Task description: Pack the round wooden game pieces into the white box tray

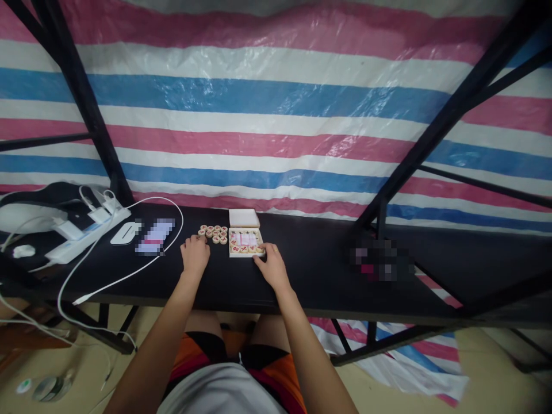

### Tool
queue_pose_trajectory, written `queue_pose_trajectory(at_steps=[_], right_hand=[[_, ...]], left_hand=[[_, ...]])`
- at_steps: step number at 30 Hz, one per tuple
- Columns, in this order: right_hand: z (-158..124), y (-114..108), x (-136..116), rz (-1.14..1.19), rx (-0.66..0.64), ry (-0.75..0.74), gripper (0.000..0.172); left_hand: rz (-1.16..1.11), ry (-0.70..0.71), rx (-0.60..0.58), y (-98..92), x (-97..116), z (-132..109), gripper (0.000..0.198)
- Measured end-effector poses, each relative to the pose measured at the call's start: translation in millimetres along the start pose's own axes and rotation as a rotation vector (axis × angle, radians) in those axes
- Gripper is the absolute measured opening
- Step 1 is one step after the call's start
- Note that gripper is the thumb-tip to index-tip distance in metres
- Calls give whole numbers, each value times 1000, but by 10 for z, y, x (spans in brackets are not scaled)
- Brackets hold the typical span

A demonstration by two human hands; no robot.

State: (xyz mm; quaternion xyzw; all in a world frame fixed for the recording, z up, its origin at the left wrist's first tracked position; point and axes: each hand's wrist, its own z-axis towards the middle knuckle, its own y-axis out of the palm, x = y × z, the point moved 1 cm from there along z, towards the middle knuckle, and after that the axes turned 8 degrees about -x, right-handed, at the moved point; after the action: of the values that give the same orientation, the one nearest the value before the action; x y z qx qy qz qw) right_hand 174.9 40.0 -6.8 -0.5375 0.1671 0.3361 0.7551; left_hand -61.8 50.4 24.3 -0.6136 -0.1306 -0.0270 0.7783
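A small white box (246, 255) stands on the black desk with its lid (244, 218) tipped back. Round wooden Chinese chess pieces (244, 249) with red characters lie in it, and a pink-and-white patch covers part of the middle. My right hand (273, 267) grips the box at its front right corner, thumb at the front and fingers over the right side. Left of the box, several loose chess pieces (216, 233) lie grouped in rows on the desk. Beside them rests my left hand (195, 255), fingers bent and slightly apart, fingertips close to the leftmost pieces, with nothing visible in it.
A blurred phone-like object (155, 237), a white device (125, 233) and a white cable (129, 281) lie to the left. Farther left is a power strip (86, 236) with plugs. A blurred dark object (382, 260) sits at the right. Black frame bars (431, 144) and striped sheeting (259, 103) rise behind.
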Motion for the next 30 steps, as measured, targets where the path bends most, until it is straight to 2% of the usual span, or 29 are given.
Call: queue_pose_trajectory(at_steps=[4,6,10,12,17,20,22,24,30], right_hand=[[0,6,6,6,12,-11,21],[0,9,10,10,11,-9,21],[2,9,6,11,6,-5,21],[3,6,-2,9,7,-7,20],[4,13,-4,-7,12,-17,21],[5,20,8,-10,20,-21,22],[5,23,14,-6,14,-19,22],[6,25,17,-4,11,-21,22],[11,27,22,-4,11,-19,22]], left_hand=[[-36,48,-7,4,13,7,26],[-83,183,25,45,69,6,25],[-236,553,107,152,261,-7,22],[-329,642,102,170,354,18,21],[-457,669,-59,102,549,216,16],[-386,705,-196,76,644,310,18],[-325,683,-246,77,668,327,20],[-266,682,-238,78,661,312,21],[-182,773,-92,73,595,258,29]])
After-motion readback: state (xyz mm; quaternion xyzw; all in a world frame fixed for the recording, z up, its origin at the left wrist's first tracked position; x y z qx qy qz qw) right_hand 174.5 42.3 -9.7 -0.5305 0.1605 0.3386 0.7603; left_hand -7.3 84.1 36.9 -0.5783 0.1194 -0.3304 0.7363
